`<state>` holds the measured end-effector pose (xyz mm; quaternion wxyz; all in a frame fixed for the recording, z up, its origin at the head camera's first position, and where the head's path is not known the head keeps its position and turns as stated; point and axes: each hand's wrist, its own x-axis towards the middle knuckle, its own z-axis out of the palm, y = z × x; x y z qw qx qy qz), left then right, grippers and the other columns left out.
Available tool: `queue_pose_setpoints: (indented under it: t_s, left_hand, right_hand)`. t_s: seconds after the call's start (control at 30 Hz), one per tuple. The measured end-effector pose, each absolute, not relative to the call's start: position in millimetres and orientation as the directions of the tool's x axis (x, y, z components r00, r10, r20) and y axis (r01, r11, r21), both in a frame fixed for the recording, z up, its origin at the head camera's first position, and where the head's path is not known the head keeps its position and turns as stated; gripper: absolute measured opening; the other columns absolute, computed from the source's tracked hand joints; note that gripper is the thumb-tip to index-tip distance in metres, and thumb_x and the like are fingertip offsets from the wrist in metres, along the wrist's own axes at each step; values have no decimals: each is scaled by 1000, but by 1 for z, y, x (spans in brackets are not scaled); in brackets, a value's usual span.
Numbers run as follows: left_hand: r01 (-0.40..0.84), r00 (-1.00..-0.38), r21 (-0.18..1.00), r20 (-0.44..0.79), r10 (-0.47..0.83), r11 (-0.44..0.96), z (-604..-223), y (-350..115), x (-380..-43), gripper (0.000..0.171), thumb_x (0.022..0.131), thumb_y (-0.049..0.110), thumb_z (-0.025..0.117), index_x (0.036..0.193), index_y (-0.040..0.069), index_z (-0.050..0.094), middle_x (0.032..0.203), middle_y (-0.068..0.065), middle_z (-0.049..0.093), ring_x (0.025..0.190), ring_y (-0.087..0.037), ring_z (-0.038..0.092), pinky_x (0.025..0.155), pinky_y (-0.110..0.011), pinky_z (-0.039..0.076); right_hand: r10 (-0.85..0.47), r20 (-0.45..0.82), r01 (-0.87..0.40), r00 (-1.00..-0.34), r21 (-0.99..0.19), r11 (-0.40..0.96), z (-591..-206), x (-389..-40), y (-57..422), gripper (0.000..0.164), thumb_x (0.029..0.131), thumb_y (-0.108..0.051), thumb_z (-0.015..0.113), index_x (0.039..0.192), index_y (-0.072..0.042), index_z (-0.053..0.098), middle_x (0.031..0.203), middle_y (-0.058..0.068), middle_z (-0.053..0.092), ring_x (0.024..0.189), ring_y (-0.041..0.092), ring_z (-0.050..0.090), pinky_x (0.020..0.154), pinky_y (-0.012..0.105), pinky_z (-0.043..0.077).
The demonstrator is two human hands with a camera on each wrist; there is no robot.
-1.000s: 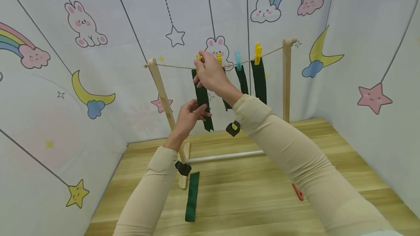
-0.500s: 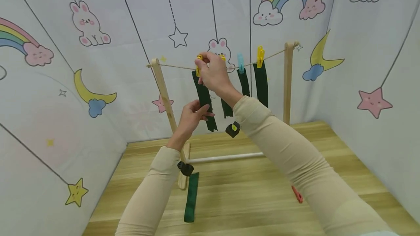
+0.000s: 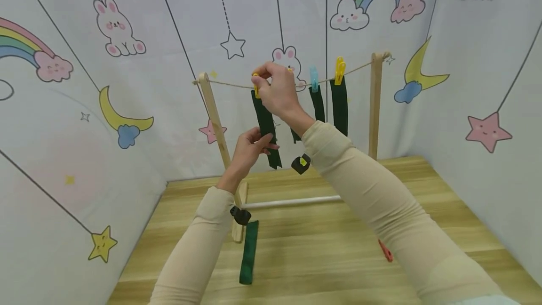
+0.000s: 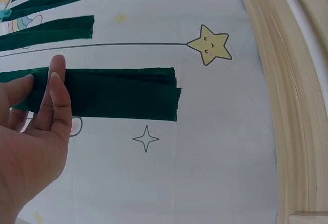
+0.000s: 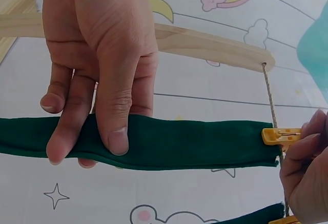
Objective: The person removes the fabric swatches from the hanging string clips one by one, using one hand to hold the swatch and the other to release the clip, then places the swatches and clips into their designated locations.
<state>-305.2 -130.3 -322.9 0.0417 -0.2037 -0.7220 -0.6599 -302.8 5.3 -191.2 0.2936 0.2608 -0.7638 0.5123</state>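
Observation:
A dark green fabric strip [image 3: 263,116] hangs from a twine line [image 3: 230,84], folded over it in two layers. My right hand [image 3: 277,89] pinches a yellow clothespin [image 5: 273,136] that bites the strip's upper edge at the line. Lower down, my left hand [image 3: 245,152] holds the same strip between thumb and fingers, with some fingers behind the cloth in the right wrist view. Further right, a light blue clothespin [image 3: 314,79] and another yellow clothespin [image 3: 340,71] each clip a green strip to the twine. Behind my right hand another strip is partly hidden.
Two wooden posts [image 3: 375,107] hold the twine, joined low down by a white rod [image 3: 292,202]. On the wood-grain table [image 3: 322,253] lie a loose green strip [image 3: 249,253] and a red clothespin [image 3: 386,251]. A cartoon-printed backdrop [image 3: 169,32] encloses the table.
My right fingers have settled closer around the yellow clothespin at the strip's top. The left hand keeps its hold on the strip, and the view has shifted slightly.

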Motion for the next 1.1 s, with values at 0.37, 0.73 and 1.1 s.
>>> queue_pose_setpoints:
  t_s: [0.37,0.73,1.1]
  left_hand:
    - [350,-915,935,327,237,63,-321,-131,-303,17,103,15,58,112,0,61,95,-14,64,89,-20,73,75,-30,55]
    - [331,-923,941,309,230,64,-323,-131,-302,17,103,14,58,113,0,61,97,-13,64,89,-20,73,74,-29,55]
    - [314,-937,939,283,205,138,-328,-137,-296,17,102,19,61,95,3,61,75,-9,57,62,-19,55,54,-27,39]
  right_hand:
    - [-66,734,-706,-676,-620,341,-180,-302,2,13,99,-10,63,105,1,69,95,10,65,85,21,61,72,24,49]
    - [-34,737,-715,-675,-643,273,-174,-300,7,10,98,-7,65,104,1,68,96,10,65,85,18,60,70,21,51]
    - [-112,715,-711,-691,-643,284,-181,-288,30,25,100,-13,63,121,1,66,107,11,64,88,21,68,78,24,55]
